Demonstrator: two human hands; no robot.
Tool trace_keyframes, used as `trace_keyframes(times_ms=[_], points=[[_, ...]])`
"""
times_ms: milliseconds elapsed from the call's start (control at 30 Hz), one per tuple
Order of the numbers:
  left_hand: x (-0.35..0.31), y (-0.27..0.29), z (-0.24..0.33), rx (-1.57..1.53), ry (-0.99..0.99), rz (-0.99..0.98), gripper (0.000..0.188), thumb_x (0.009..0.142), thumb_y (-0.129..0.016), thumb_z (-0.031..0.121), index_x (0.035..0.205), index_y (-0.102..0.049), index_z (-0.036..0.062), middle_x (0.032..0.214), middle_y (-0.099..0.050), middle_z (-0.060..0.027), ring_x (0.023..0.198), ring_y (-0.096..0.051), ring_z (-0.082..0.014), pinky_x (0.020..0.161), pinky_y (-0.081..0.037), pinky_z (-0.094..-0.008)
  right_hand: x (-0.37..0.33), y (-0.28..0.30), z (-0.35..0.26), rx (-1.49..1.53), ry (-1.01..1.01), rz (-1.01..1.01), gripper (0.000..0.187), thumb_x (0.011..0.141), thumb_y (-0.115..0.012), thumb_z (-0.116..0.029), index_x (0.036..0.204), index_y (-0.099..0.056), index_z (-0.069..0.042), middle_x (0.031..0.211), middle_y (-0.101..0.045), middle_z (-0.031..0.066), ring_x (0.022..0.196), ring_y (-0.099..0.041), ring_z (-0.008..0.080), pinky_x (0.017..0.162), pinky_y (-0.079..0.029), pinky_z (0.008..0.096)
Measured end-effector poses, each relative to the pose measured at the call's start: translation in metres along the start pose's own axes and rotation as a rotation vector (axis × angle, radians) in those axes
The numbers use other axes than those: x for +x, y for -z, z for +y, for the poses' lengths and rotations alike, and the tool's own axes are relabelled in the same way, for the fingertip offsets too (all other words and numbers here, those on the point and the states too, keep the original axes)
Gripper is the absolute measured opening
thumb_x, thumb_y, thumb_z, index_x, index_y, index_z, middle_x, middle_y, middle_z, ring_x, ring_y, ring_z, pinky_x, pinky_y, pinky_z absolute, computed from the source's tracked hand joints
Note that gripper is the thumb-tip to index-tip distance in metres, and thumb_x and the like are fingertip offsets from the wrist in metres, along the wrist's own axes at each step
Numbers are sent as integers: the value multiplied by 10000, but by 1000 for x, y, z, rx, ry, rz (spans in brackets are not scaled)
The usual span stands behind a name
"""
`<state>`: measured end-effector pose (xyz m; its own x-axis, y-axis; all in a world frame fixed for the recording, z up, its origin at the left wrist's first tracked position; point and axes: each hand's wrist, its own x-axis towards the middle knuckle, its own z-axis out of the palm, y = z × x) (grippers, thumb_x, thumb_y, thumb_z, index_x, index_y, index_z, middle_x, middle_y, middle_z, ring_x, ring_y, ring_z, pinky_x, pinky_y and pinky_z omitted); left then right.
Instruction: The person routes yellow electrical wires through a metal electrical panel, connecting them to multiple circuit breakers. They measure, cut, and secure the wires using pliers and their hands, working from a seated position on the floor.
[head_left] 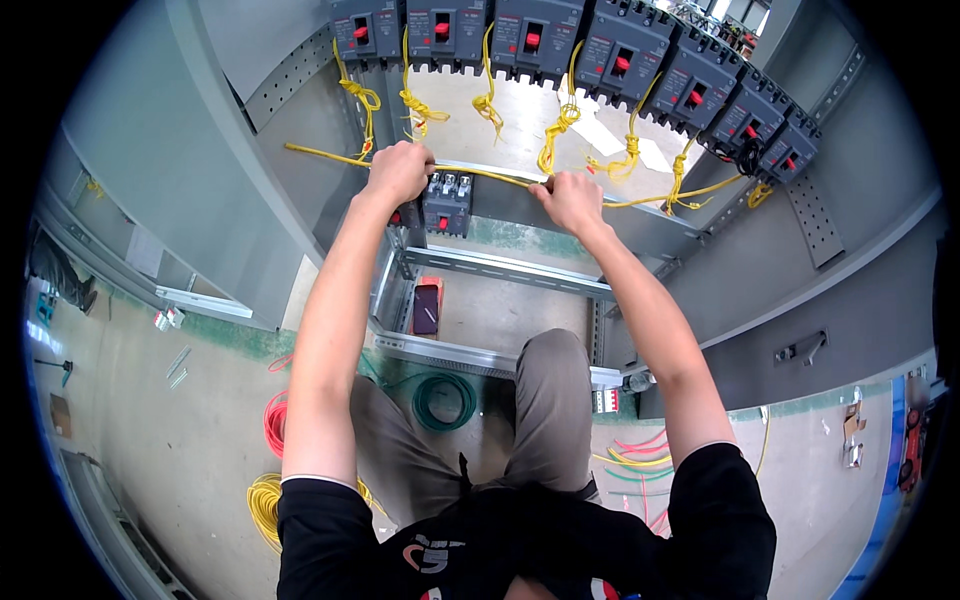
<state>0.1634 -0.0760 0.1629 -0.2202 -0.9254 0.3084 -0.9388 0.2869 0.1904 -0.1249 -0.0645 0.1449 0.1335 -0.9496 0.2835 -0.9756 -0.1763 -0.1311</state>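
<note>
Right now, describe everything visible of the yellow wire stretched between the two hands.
The yellow wire, below a row of circuit breakers, looks smooth and plastic-coated. The left hand and right hand grip it, the span between them nearly straight, sloping down rightward. Its left end juts free; past the right hand it curves upward, its far end unclear.

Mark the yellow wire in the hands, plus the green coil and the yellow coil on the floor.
Held yellow wire (488, 175): head view, on its middle stretch.
Green coil (444, 424): head view, on the lower part of its ring.
Yellow coil (263, 510): head view, on its exposed left side.
</note>
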Motion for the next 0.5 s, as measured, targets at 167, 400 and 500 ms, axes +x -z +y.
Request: trace_keyframes(times_ms=[167, 400, 500], points=[[6, 4, -9, -83, -40, -58, 163, 826, -640, 147, 940, -740, 89, 921, -694, -169, 908, -660, -333, 815, -522, -428, 0, 2, -4, -3, -8, 6, 402, 841, -643, -471, 802, -746, -84, 747, -695, 126, 737, -682, 300, 670, -530, 426], [11, 5, -14, -138, -21, -91, 197, 810, -663, 173, 964, -733, 73, 923, -697, -168, 894, -667, -324, 813, -519, -398, -3, 6, -8, -2, -32, -43, 393, 839, -648, -465, 802, -748, -86, 755, -696, 126, 756, -679, 300, 693, -527, 420], [11, 5, -6, -108, -9, -80, 194, 818, -652, 201, 962, -739, 103, 934, -703, -145, 904, -668, -311, 815, -522, -404, -1, 7, -4, -13, -35, -43, 402, 840, -647, -486, 829, -756, -100, 744, -692, 132, 748, -677, 306, 687, -523, 417]])
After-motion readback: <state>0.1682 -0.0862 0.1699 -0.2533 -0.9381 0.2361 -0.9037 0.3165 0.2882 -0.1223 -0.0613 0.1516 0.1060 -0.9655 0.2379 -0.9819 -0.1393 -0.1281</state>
